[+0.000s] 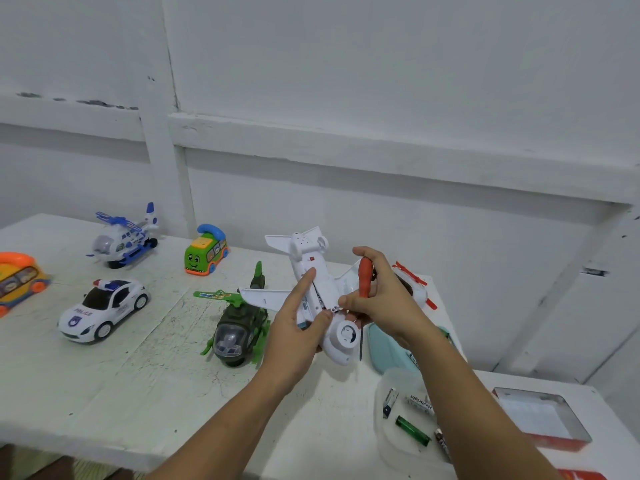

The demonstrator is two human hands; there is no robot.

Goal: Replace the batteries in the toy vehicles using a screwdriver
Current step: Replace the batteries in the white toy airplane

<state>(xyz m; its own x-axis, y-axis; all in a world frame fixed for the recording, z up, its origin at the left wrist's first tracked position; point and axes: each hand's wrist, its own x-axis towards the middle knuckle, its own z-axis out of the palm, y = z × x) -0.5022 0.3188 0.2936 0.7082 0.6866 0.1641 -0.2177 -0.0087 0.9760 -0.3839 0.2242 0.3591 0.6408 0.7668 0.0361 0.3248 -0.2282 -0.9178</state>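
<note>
A white toy airplane (320,285) is held belly-up above the table's middle. My left hand (298,322) grips its fuselage, thumb near the nose wheel and index finger stretched along the belly. My right hand (379,294) holds a red-handled screwdriver (363,282) with its thin shaft pointing down beside the plane's nose, while its thumb and fingertips touch the belly by the battery cover. Loose batteries (412,429) lie in a clear plastic container (391,448) at the lower right.
On the white table (104,382) stand a green helicopter (239,327), a police car (102,308), a blue-white helicopter (123,237), a green bus (205,252) and an orange bus (17,278). A red-white helicopter (415,285), a teal pouch (388,348) and an open box (543,417) sit right.
</note>
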